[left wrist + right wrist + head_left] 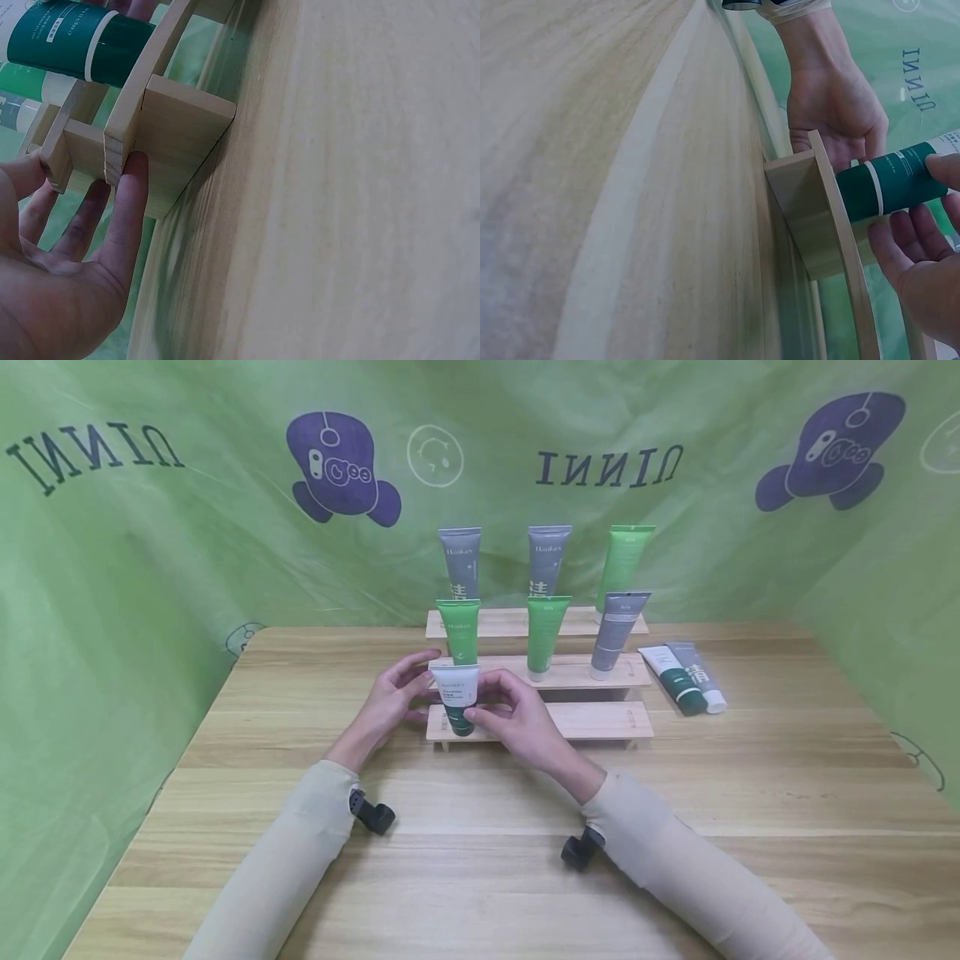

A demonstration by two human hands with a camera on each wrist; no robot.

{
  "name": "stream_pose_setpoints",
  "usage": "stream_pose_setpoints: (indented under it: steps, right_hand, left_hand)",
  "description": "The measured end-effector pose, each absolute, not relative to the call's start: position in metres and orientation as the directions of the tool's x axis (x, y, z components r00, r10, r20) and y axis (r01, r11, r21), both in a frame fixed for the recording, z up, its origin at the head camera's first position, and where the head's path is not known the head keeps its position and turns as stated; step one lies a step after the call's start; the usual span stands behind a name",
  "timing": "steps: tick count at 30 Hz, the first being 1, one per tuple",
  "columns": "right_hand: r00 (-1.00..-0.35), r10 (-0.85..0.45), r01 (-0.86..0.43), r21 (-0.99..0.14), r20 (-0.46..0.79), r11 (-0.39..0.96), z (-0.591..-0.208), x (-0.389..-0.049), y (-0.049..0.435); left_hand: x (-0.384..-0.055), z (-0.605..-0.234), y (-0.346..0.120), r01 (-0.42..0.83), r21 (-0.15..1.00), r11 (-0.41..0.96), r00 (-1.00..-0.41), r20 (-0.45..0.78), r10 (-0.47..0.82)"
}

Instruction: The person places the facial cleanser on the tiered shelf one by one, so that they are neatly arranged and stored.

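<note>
My right hand (527,724) pinches a white and dark green squeeze tube (456,687) between thumb and fingers. The tube stands cap down at the left end of the lowest step of a wooden tiered rack (588,720). In the right wrist view, the dark green lower part of the tube meets the step's board. My left hand (386,700) is at the rack's left end, fingers spread. Its fingertips (136,166) rest against the ends of the boards in the left wrist view.
On the middle step stand two green tubes (545,631) and a grey-blue tube (619,627). Two grey-blue tubes (548,556) and a green tube (624,560) stand on the top step. A white-green tube (672,678) and a grey tube (696,675) lie right of the rack.
</note>
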State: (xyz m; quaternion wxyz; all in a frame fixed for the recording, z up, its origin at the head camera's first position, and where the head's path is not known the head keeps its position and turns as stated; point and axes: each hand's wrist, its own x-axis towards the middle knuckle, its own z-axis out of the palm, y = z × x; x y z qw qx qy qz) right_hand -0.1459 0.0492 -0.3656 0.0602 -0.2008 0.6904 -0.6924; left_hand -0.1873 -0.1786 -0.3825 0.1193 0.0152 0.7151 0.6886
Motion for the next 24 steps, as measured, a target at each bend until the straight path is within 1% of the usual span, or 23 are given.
stream_pose_setpoints:
  steps: [9,18,24]
  right_hand:
    - [-0.922,-0.332,-0.192,-0.980,0.199,-0.052,-0.365,-0.139,0.058]
    - [-0.930,-0.313,-0.203,-0.979,0.190,0.010,-0.363,-0.126,0.078]
    - [-0.930,-0.329,-0.181,-0.983,0.162,0.029,-0.358,-0.113,0.097]
  left_hand:
    - [-0.187,-0.383,-0.178,-0.148,0.988,0.034,-0.971,-0.151,0.186]
    - [-0.186,-0.383,-0.179,-0.148,0.987,0.066,-0.972,-0.157,0.175]
    - [-0.187,-0.383,-0.179,-0.142,0.989,0.050,-0.972,-0.149,0.183]
